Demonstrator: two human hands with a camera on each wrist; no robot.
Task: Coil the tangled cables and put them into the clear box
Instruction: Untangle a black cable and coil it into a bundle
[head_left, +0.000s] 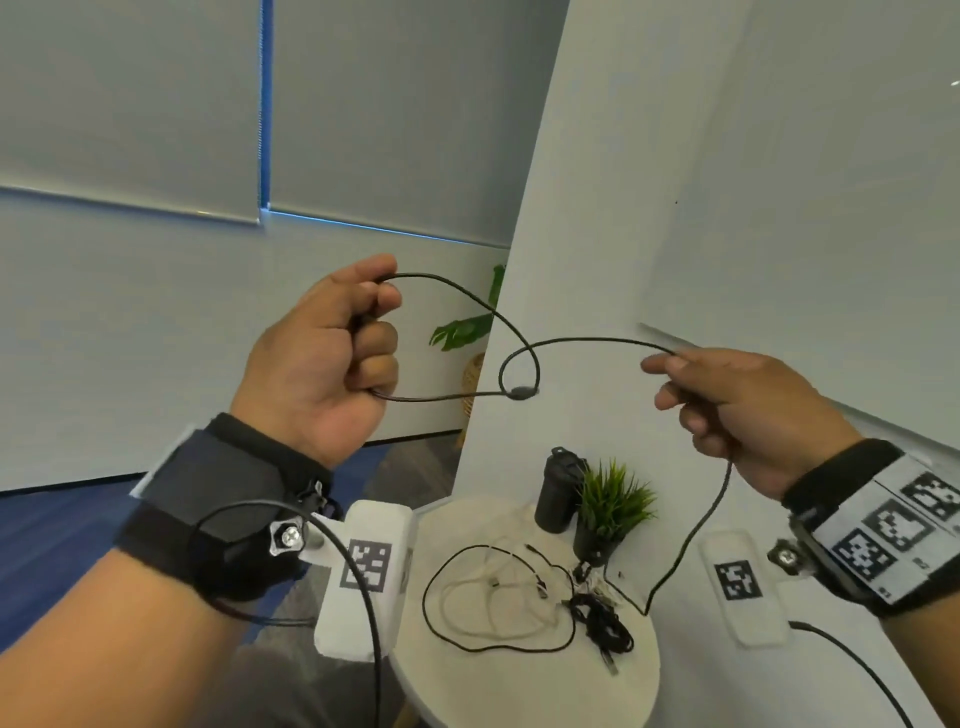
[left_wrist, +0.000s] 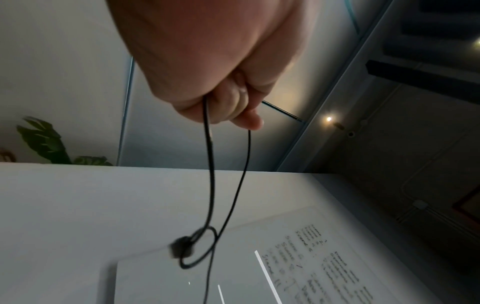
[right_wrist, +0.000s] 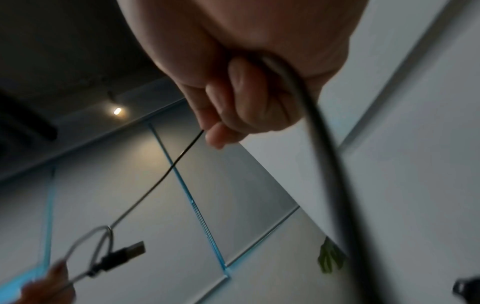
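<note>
The left hand (head_left: 322, 358), fingers curled into a fist, grips a thin black USB cable (head_left: 582, 343) in the air; the right hand (head_left: 748, 410) pinches the same cable further along. Between them it crosses itself in one small loop, its metal-tipped USB plug (right_wrist: 124, 256) lying across that loop. The slack drops to the small round white table (head_left: 524, 691), where tangled black and white cables (head_left: 498, 603) lie near its far edge, beside a small green potted plant (head_left: 608, 509).

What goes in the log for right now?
left hand: holds cable | right hand: holds cable | loop mid-air | more cables on table
</note>
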